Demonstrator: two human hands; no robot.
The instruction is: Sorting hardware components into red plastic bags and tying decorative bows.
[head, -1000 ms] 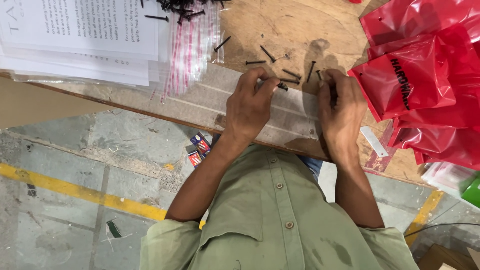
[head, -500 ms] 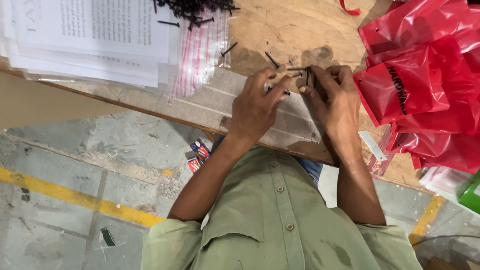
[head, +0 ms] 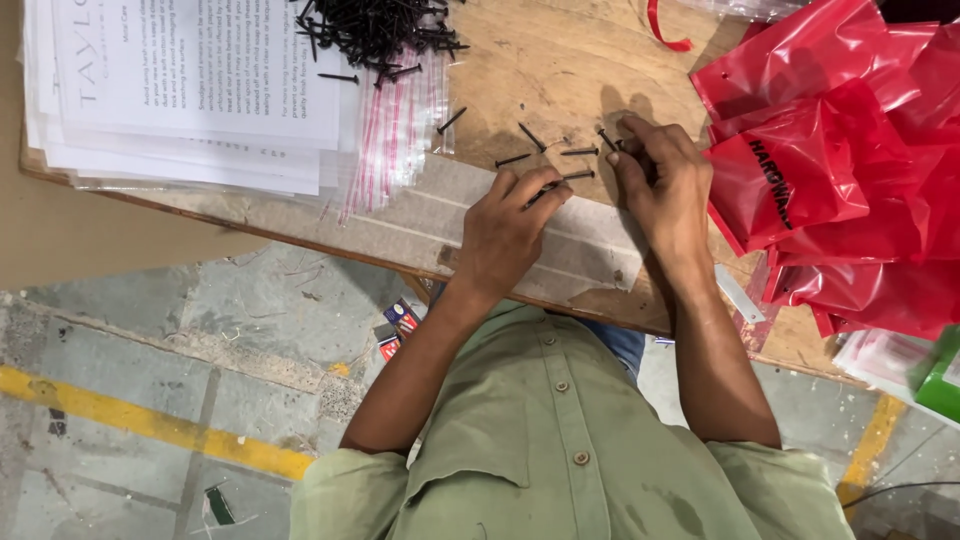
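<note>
My left hand (head: 505, 232) rests on the worn wooden table (head: 560, 70), thumb and fingers pinched on a few black screws (head: 548, 188). Beside it, my right hand (head: 662, 180) is curled, its fingertips closed on a black screw (head: 606, 138) among the loose ones. More single screws (head: 513, 160) lie scattered just beyond both hands. A heap of black screws (head: 375, 30) sits at the far edge of the table.
A stack of printed paper sheets (head: 190, 90) lies at the left, with clear red-striped zip bags (head: 395, 130) beside it. Red plastic bags (head: 830, 170) fill the right side. A green box (head: 940, 385) is at the right edge. Small boxes (head: 398, 328) lie on the concrete floor.
My right hand has reached a little farther out to the loose screws. My left hand stays pinched on its screws. The view has tilted, showing more of the screw heap.
</note>
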